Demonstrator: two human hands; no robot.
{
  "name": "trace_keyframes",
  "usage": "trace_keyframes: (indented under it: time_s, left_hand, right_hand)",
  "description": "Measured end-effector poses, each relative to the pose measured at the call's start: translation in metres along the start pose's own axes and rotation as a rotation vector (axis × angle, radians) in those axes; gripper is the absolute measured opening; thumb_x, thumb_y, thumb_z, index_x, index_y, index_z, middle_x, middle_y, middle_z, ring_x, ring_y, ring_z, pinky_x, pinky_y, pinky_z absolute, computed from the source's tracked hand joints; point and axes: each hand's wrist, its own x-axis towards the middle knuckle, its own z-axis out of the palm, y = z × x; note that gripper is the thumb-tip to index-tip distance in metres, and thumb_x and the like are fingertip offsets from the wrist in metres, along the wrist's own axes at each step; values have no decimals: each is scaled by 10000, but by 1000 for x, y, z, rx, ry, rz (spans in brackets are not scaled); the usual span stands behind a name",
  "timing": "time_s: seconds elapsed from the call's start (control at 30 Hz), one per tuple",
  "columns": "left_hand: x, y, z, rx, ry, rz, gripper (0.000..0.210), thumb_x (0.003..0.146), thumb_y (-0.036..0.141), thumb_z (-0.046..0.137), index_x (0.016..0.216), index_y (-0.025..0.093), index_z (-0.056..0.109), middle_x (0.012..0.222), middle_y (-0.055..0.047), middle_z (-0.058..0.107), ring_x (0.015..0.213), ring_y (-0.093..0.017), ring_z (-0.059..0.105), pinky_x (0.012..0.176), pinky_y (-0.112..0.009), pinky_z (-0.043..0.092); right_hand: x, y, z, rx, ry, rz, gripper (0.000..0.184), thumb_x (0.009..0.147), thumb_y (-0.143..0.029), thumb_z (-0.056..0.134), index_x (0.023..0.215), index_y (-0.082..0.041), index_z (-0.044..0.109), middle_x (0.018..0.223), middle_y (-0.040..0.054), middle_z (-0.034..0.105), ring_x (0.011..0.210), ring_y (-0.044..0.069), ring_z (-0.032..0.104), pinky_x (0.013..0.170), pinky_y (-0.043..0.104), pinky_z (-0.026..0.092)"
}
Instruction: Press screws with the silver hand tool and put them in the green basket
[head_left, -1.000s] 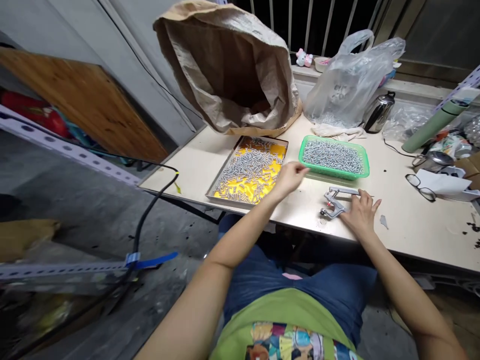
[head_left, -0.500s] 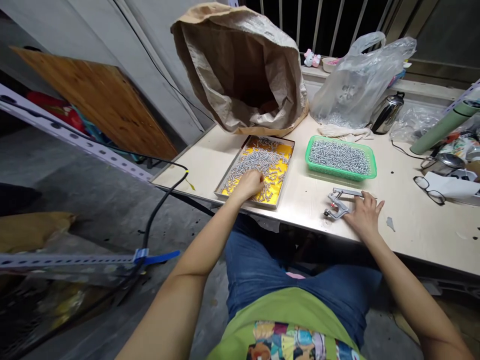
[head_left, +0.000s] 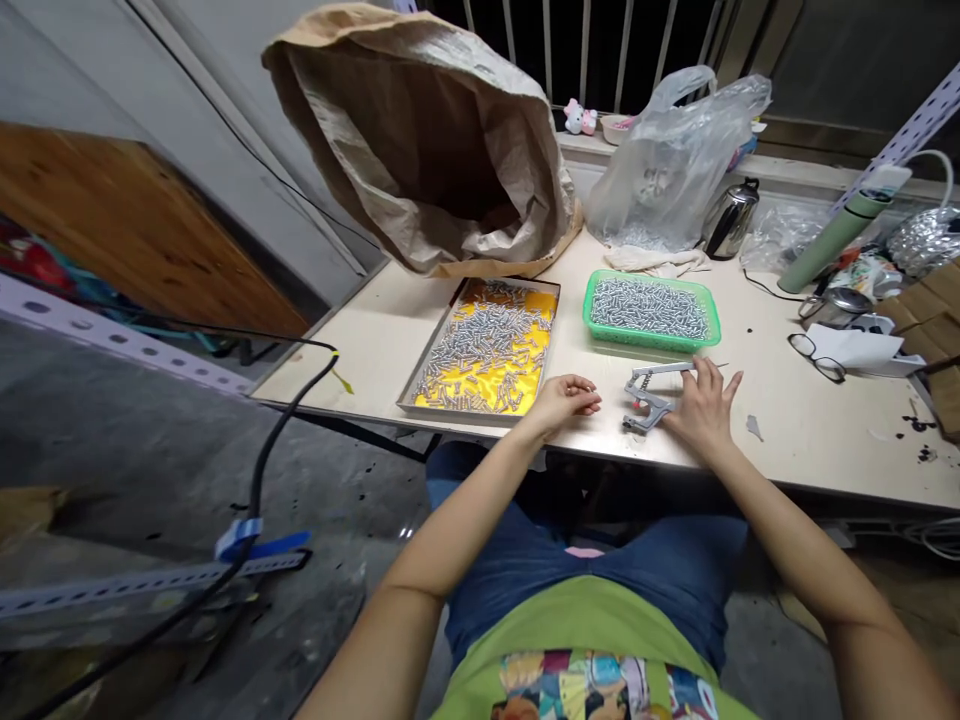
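Note:
My right hand (head_left: 703, 408) is wrapped round the arms of a silver plier-like hand tool (head_left: 649, 412), which lies on its side near the table's front edge. Its jaw end points left, and a spring shows by it. To the left, my left hand (head_left: 566, 402) is just off the tray's right front corner, fingertips pinched together; whatever is between them is too small to make out. The shallow tray (head_left: 420, 385), lined in yellow, holds many loose silvery screw-like pieces (head_left: 484, 335). Behind the tool, a green plastic basket (head_left: 651, 340) is filled with similar small metal pieces.
A large open paper sack (head_left: 555, 180) stands behind the tray. Further right are a clear plastic bag (head_left: 645, 180), a metal kettle (head_left: 731, 220), a green bottle (head_left: 829, 245) and eyeglasses (head_left: 816, 360). A black cable (head_left: 262, 450) hangs beside the table's left end.
My left hand has come out of the tray and moved right, towards the tool. My right hand stays on the tool. The camera view has turned slightly right.

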Motion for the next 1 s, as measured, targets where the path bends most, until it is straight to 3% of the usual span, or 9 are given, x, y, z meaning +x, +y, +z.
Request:
trace_keyframes:
  time_s: [0.17,0.27,0.4,0.77,1.0]
  left_hand:
    - [11,-23,33,37,-9,9,191,611,103,769,740,98,628,498,55,552,430,-43,459,452,-171,358]
    - [12,-26,40,58,-12,28,469,628,66,746,1075,76,601,503,80,547,458,-65,502,500,-189,391]
    - [12,-28,44,84,-30,64,812,624,-1,711,1362,95,389,550,91,577,541,-89,569,613,-219,458]
    - [12,-19,40,455,-113,135,936,619,18,716,1452,86,294,643,23,673,682,-150,633,749,-276,475]
    - [12,-18,38,500,-140,134,929,611,28,723,1447,83,320,655,8,684,683,-169,650,728,-279,476]
  right_hand:
    - [2,-3,-10,-7,14,-41,680,832,-609,431,1238,-68,495,1455,278,359,1379,387,239,1089,717,8]
    - [3,-6,-13,-11,-8,-59,660,834,-576,447,1257,-71,473,1489,270,315,1408,377,197,1098,705,-23]
    - [4,-10,-13,-13,-45,-66,642,826,-518,468,1291,-77,447,1512,253,286,1425,373,173,1099,704,-48]
    - [-1,-18,-10,-22,-32,-36,650,837,-450,434,1334,-40,346,1553,288,147,1460,356,39,1083,708,-65]
    - [-1,-19,-10,-19,-21,-47,664,791,-421,482,1324,-48,343,1552,296,124,1460,359,18,1077,705,-81]
